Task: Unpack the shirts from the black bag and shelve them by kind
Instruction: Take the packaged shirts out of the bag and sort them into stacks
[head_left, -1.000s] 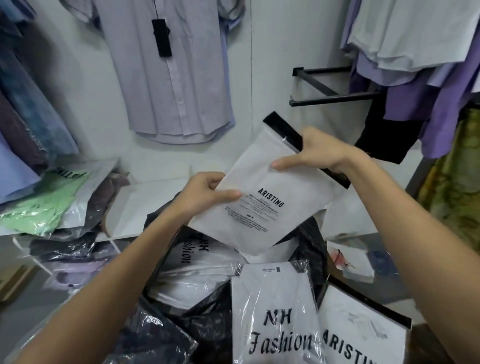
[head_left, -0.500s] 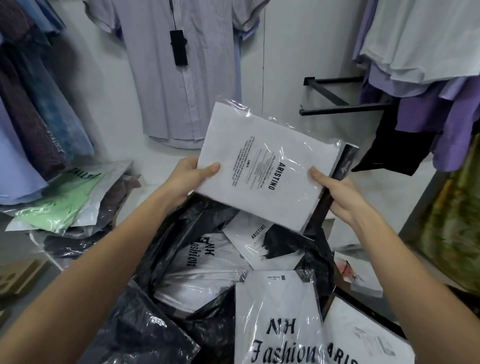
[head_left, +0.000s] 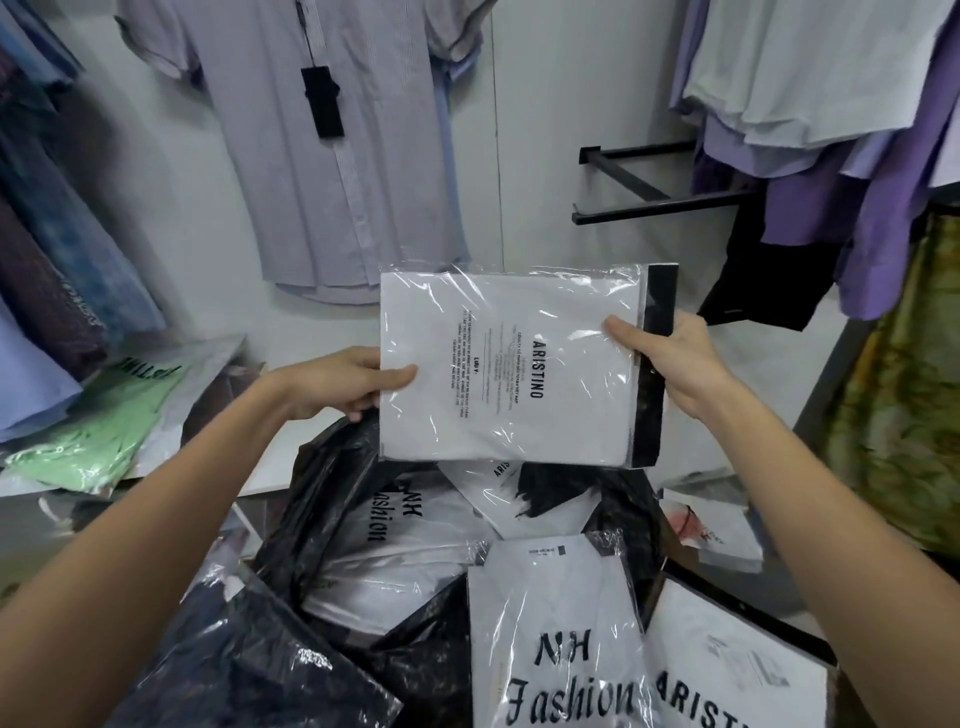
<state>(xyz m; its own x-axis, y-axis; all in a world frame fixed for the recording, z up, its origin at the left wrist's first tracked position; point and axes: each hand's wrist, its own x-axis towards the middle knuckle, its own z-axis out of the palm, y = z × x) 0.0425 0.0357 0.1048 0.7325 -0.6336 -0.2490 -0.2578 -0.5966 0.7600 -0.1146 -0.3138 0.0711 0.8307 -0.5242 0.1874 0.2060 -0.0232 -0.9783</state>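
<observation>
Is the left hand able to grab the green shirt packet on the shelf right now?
Probably not yet. The left hand is busy gripping the Aristino packet together with the right hand. The green shirt packet lies uncovered on the shelf to its left, so once freed, the way looks open.

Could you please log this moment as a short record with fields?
held item: ARISTINO shirt packet, clear wrap, black flap on its right
left hand: grips packet's left edge
right hand: grips packet by the flap
below: black bag, open, with NH Fashion packet and others
shelf at left: green shirt packet
wall: hanging pale shirt
</observation>
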